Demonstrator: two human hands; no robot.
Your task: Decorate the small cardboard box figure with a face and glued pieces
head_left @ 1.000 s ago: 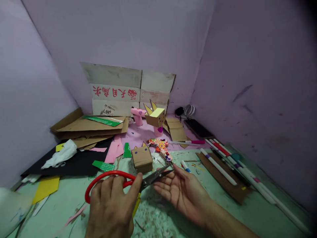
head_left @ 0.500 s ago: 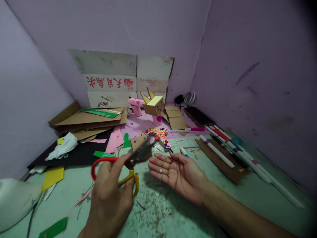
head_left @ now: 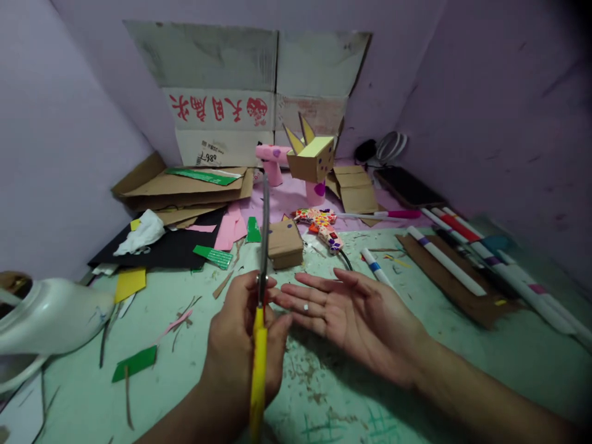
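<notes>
My left hand grips a pair of scissors with yellow and red handles, seen edge-on, the blades pointing up and away from me. Palm up and fingers stretched out, my right hand lies open beside it. A tiny white piece rests on its fingers, whose tips come close to the left hand. Just beyond the hands sits a small cardboard box with blue dots. Behind it stands a pink figure topped by a cardboard head with two pointed ears. A colourfully patterned glue gun lies nearby.
Markers and a brown cardboard strip lie at right, a dark phone-like slab behind. Folded cardboard, black paper and green scraps lie left. A white jug-like vessel lies at far left.
My left hand has turned the scissors from slanting to nearly upright and edge-on. The right hand stays palm up with the white piece. The view has tilted down and shifted left.
</notes>
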